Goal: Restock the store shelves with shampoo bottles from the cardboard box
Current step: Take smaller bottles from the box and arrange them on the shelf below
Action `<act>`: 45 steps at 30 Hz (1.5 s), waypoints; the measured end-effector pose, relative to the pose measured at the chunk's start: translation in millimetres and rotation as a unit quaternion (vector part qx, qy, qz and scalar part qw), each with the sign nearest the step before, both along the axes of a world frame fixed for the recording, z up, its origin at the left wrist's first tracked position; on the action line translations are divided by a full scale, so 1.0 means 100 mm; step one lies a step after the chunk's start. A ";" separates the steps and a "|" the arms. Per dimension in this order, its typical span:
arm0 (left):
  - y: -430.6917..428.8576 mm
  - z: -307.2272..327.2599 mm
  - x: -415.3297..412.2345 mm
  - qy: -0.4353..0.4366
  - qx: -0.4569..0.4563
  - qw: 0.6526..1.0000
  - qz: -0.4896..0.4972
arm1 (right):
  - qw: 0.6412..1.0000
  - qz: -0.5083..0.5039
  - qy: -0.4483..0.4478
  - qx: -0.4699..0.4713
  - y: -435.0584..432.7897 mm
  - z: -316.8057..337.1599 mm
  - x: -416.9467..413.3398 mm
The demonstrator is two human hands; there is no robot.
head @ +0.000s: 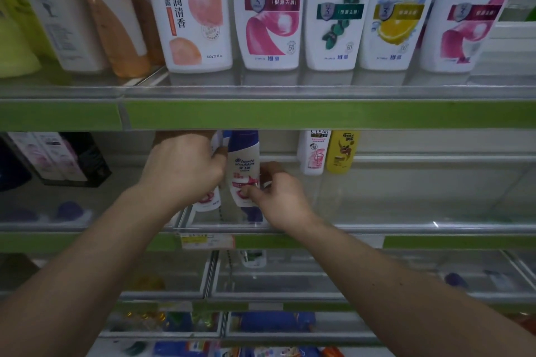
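On the middle shelf [377,229], behind its clear front lip, both hands worked w/ small Head & Shoulders bottles. The right hand [282,197] pinched the lower front of one upright white-and-pink bottle [243,171], thumb on the label. The left hand [182,168] was curled around a second bottle [207,200] just beside it, mostly hidden. Farther right stood a Clear bottle [313,153] touching a yellow Rejoice bottle [342,152]. Top shelf [290,114] held large shampoo btls in a row.
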State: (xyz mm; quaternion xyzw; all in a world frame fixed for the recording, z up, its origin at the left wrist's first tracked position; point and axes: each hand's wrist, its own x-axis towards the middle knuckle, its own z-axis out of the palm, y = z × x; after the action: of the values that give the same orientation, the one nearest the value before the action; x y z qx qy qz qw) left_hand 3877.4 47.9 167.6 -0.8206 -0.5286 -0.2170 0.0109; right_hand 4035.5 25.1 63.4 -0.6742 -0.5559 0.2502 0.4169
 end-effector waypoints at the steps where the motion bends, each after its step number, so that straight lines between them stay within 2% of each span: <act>1: 0.00 -0.02 -0.06 -0.028 0.009 1.000 0.008 | 1.000 0.000 0.003 -0.005 0.01 -0.01 -0.01; 5: -0.04 -0.24 -0.28 -0.147 0.024 0.985 0.089 | 0.999 0.008 0.026 -0.016 0.00 0.01 -0.05; 7: -0.05 -0.42 -0.35 -0.204 -0.036 0.970 0.129 | 1.000 0.004 0.028 -0.013 -0.02 0.02 -0.06; 13: 0.06 -0.68 -0.40 -0.284 -0.113 0.948 0.087 | 0.999 -0.008 0.035 -0.010 -0.03 0.02 -0.11; 25: 0.14 -0.77 -0.42 -0.311 -0.143 0.937 0.068 | 0.996 -0.022 0.089 -0.021 0.08 -0.06 -0.24; 30: 0.15 -0.84 -0.43 -0.315 -0.148 0.935 0.070 | 0.996 -0.009 0.080 -0.032 0.00 -0.03 -0.21; 32: 0.13 -0.89 -0.44 -0.320 -0.136 0.934 0.080 | 0.997 -0.011 0.062 -0.036 -0.10 0.01 -0.14; 37: -0.08 -1.04 -0.37 -0.359 -0.086 0.924 0.096 | 0.995 -0.018 0.093 -0.027 -0.30 0.05 0.13; 41: -0.35 -1.04 -0.18 -0.379 -0.110 0.917 0.066 | 0.993 -0.062 0.094 -0.022 -0.45 0.07 0.26; 45: -0.66 -0.98 0.11 -0.410 -0.178 0.893 0.047 | 0.990 -0.075 0.119 -0.029 -0.75 0.04 0.44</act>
State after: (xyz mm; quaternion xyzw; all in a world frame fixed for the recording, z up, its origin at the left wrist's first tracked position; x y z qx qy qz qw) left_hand 3888.2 -18.2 69.5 -0.6210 -0.5536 -0.4360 -0.3433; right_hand 4079.6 -50.2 67.8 -0.6909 -0.4428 0.3130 0.4782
